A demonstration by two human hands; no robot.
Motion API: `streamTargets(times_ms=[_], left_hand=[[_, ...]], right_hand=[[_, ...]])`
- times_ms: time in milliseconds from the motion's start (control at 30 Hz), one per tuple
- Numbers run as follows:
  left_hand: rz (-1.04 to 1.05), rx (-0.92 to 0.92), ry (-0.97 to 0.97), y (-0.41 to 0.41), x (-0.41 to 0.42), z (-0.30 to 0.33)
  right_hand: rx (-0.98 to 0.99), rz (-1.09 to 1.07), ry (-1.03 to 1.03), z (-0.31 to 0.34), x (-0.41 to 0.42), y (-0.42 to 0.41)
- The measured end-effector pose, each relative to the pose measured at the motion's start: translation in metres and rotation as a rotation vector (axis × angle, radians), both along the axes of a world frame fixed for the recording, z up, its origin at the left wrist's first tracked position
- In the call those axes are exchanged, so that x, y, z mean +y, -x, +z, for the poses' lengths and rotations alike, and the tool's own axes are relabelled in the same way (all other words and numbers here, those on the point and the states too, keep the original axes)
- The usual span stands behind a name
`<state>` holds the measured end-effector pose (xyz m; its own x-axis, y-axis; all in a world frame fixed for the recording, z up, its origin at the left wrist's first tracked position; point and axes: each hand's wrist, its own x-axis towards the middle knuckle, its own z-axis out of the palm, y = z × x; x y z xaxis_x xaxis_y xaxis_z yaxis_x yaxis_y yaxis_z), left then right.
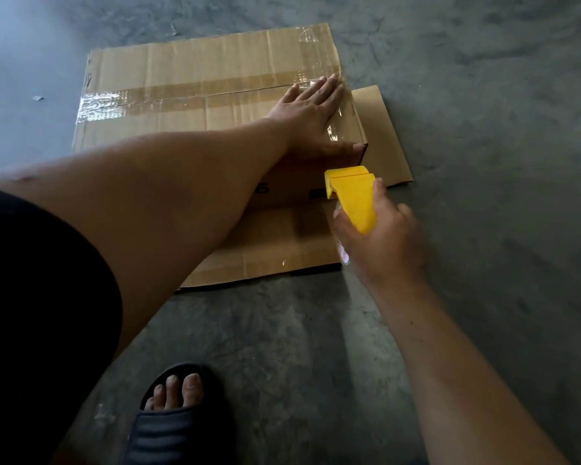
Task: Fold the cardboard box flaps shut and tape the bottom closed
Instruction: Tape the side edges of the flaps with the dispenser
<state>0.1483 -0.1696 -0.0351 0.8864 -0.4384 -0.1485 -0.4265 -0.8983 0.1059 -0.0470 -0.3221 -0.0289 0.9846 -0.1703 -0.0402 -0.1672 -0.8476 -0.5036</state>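
Observation:
A brown cardboard box (188,72) stands upside down on the concrete floor, its bottom flaps folded shut. A strip of clear tape (141,99) runs along the centre seam, and another strip crosses near the right edge. My left hand (316,119) lies flat, fingers spread, on the right end of the taped surface, pressing the tape near the corner. My right hand (379,239) grips a yellow tape dispenser (353,196) beside the box's near right corner, below the top edge. Open flaps (282,246) lie flat on the floor at the near and right sides.
Grey concrete floor (483,162) surrounds the box. My foot in a dark slide sandal (171,417) is at the bottom centre. A dark sleeve or garment (31,297) fills the lower left. Small tape scraps lie on the floor at the far left.

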Motion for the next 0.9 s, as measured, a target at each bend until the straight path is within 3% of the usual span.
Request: streamTargets(times_ms=[733, 900], left_hand=[[-0.007, -0.016, -0.053, -0.004, -0.005, -0.004], [0.002, 0.0, -0.081, 0.0, -0.01, 0.0]], right_hand=[[-0.004, -0.077, -0.144, -0.012, 0.002, -0.038], [0.07, -0.088, -0.154, -0.012, 0.001, -0.04]])
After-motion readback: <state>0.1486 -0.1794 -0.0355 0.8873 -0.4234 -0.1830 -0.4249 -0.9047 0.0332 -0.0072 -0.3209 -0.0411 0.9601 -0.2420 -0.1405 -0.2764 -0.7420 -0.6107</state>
